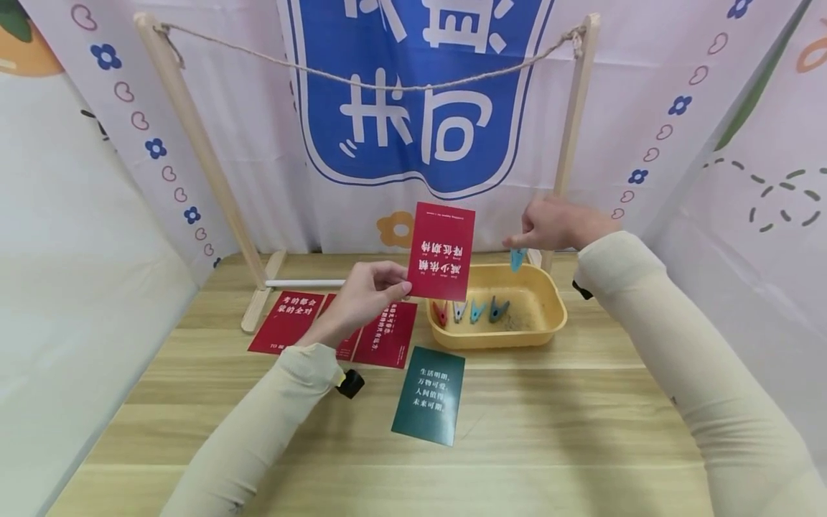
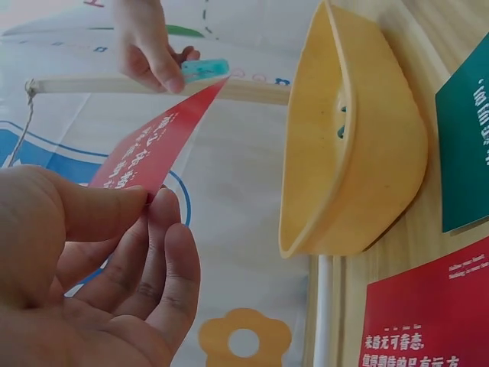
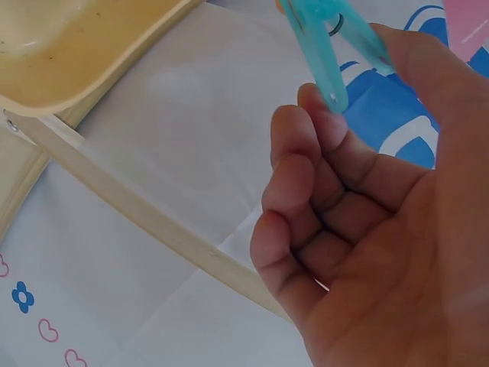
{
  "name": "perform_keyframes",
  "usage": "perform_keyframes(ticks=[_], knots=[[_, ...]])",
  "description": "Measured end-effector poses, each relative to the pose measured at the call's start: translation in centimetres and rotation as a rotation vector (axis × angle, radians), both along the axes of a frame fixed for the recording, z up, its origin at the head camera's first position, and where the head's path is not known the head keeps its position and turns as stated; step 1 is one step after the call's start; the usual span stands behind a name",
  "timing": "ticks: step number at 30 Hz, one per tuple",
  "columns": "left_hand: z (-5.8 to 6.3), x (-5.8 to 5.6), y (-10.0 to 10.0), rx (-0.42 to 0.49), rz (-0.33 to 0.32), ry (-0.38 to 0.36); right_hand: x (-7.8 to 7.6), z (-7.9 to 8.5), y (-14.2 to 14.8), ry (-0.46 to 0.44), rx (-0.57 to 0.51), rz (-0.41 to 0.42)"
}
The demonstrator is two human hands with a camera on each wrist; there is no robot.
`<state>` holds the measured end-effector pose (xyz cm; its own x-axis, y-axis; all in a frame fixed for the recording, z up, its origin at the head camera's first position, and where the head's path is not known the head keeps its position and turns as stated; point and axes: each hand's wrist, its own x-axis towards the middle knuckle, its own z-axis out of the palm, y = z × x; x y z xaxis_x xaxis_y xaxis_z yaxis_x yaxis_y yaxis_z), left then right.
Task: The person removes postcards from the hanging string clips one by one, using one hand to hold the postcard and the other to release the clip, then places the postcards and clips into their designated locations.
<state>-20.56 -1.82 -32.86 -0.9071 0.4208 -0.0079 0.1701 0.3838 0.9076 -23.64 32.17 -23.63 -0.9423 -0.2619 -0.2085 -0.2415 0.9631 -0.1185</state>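
My left hand (image 1: 365, 298) pinches a red card (image 1: 442, 251) by its lower left edge, thumb on one face. White lettering on the card stands upside down in the head view. Over the right end of the yellow basket (image 1: 555, 316), my right hand (image 1: 561, 224) pinches a light blue clothespin (image 1: 517, 259) by its handles, between thumb and index finger. In the right wrist view the clothespin (image 3: 325, 46) points away from the palm. Card and clothespin are apart in the head view. Several clothespins (image 1: 477, 311) in different colours lie in the basket.
A twine line (image 1: 388, 87) sags between two wooden posts (image 1: 200, 143) behind my hands. Red cards (image 1: 388, 334) lie on the table at left, partly behind my left arm. A green card (image 1: 429, 395) lies in front of the basket. A white rod (image 1: 304, 283) runs behind the cards.
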Motion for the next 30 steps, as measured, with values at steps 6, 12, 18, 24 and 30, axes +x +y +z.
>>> perform_keyframes(ticks=[6, 12, 18, 24, 30], knots=[[-0.4, 0.7, -0.7, 0.004, 0.005, -0.028, 0.0, -0.7, -0.1, -0.053, 0.010, -0.031], [-0.8, 1.3, -1.4, -0.005, 0.016, -0.060, -0.1, -1.7, 0.0, -0.089, 0.024, -0.038], [-1.1, 2.4, -1.4, -0.019, 0.034, -0.102, 0.0, -2.5, 0.1, -0.135, 0.017, -0.077], [-1.8, 3.4, -1.1, -0.020, 0.011, -0.111, 0.0, -3.2, 0.3, -0.198, 0.027, -0.086], [-2.6, 4.4, -1.0, -0.018, -0.010, -0.127, 0.0, -3.9, 0.2, -0.249, 0.017, -0.168]])
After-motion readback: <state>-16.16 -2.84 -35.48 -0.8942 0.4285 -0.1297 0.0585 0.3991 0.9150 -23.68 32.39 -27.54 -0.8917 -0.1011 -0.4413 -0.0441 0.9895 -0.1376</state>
